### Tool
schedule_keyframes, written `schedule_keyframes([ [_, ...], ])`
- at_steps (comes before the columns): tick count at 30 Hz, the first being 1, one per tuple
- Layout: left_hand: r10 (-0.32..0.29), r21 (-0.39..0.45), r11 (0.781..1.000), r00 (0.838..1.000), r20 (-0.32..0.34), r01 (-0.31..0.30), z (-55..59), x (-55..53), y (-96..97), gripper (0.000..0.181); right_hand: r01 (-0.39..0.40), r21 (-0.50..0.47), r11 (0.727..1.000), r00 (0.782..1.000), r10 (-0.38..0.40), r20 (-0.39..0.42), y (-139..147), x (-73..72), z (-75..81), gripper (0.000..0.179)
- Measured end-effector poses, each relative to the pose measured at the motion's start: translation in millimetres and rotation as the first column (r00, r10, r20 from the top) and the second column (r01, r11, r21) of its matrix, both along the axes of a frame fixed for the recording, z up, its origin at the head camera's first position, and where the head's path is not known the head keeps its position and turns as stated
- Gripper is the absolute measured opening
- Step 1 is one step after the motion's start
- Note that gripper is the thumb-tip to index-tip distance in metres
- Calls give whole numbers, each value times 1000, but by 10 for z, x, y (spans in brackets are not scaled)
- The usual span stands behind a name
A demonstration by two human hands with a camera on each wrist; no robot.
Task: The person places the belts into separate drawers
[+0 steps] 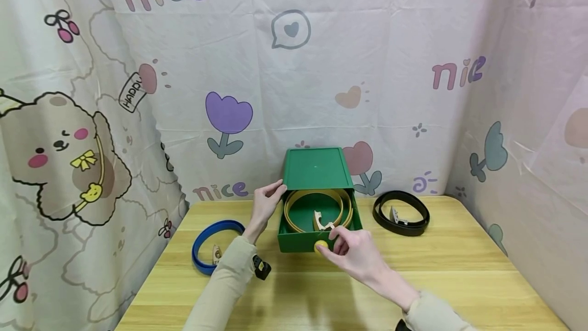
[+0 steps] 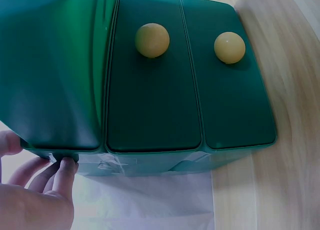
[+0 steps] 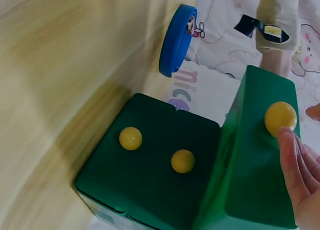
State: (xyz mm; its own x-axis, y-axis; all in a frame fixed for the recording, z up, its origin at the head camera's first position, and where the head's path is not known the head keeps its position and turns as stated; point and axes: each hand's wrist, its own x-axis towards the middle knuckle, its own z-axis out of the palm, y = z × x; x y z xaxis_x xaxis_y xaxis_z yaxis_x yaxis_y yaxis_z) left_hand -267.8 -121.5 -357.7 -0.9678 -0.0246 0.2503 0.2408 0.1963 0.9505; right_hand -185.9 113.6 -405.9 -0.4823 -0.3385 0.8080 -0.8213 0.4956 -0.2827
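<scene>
A green drawer cabinet (image 1: 316, 167) stands at the back of the table, its top drawer (image 1: 294, 243) pulled out. Inside that drawer lies a coiled yellow-tan belt (image 1: 349, 203) with a metal buckle (image 1: 318, 221). My left hand (image 1: 265, 206) touches the cabinet's left side near the upper front corner; its fingertips (image 2: 65, 165) show against the side in the left wrist view. With a fingertip, my right hand (image 1: 360, 254) touches the yellow round knob (image 3: 280, 118) on the drawer front. Another digit of that hand stands slightly apart from the knob.
A coiled blue belt (image 1: 202, 241) lies to the left, a coiled black belt (image 1: 420, 229) to the right. Beneath the pulled-out drawer are two more drawers with yellow knobs (image 2: 229, 47). Patterned curtains (image 1: 294, 91) hang behind the wooden table (image 1: 459, 275) and along both sides.
</scene>
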Motion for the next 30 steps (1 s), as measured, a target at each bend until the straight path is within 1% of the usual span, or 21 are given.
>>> schedule_keyframes([
  [5, -10, 1, 1000, 1000, 0, 10, -8, -8, -10, 42, 16, 10, 1000, 1000, -16, -10, -39, -8, -52, 27],
  [10, -11, 8, 1000, 1000, -6, 11, 1, -1, -9, 42, 3, 12, 1000, 999, -2, -43, -70, -26, -85, 29],
  [13, -6, 6, 1000, 1000, -4, 6, 5, 2, -5, 42, 21, 25, 999, 997, -19, -69, -79, -31, -114, 29],
  [16, -2, 5, 1000, 1000, 1, 2, 4, -1, -3, 41, 37, 31, 999, 996, -35, -86, -85, -38, -145, 32],
  [22, 0, 10, 1000, 1000, 1, 0, 4, 1, 4, 41, 40, 30, 999, 995, -37, -90, -90, -51, -171, 41],
  [26, 1, 8, 1000, 1000, 2, -1, 17, 10, -2, 41, 50, 37, 998, 995, -47, -87, -96, -54, -175, 41],
  [30, -3, 11, 1000, 1000, 0, 3, 16, 4, -8, 41, 53, 40, 998, 997, -51, -66, -104, -50, -176, 39],
])
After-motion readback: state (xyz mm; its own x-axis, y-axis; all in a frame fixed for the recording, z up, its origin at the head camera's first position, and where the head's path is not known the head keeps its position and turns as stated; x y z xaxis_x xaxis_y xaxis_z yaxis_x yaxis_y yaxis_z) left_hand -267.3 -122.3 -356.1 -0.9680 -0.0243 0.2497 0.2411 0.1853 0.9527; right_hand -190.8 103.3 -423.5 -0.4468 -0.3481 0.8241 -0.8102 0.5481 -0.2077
